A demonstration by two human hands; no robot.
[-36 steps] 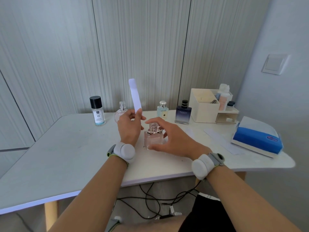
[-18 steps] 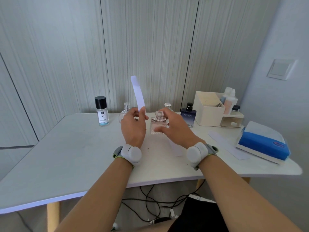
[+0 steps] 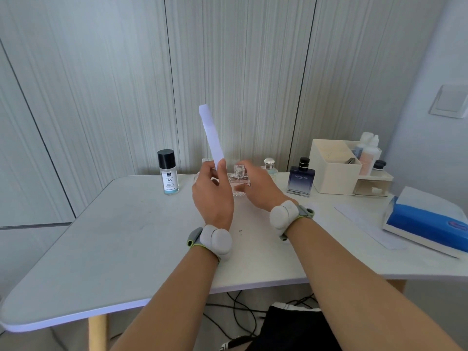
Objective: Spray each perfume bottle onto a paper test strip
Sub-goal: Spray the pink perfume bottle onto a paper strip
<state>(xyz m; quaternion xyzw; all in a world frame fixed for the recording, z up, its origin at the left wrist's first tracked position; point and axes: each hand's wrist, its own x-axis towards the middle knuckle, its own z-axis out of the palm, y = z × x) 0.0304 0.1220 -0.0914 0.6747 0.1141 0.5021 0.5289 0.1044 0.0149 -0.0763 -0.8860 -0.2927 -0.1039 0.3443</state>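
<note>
My left hand (image 3: 212, 196) pinches a white paper test strip (image 3: 211, 135) by its lower end, and the strip stands up, leaning slightly left. Just right of it, my right hand (image 3: 260, 190) grips a clear square perfume bottle with pink liquid (image 3: 239, 181); its nozzle sits close to the strip's base. Whether the bottle rests on the white table (image 3: 126, 236) I cannot tell. Along the back stand a black-capped bottle marked 45 (image 3: 169, 173), a silver-capped pale bottle (image 3: 269, 164) and a dark blue bottle (image 3: 301, 179). Another clear bottle (image 3: 205, 161) is mostly hidden behind my left hand.
A cream organiser box (image 3: 334, 171) with small bottles stands at the back right. A blue tissue pack (image 3: 428, 221) lies at the right edge, with spare paper strips (image 3: 367, 224) beside it. Cables hang under the table's front edge.
My right hand has carried the pink bottle from the table's middle away from me, toward the back row and close to the strip. My left hand has kept the strip upright.
</note>
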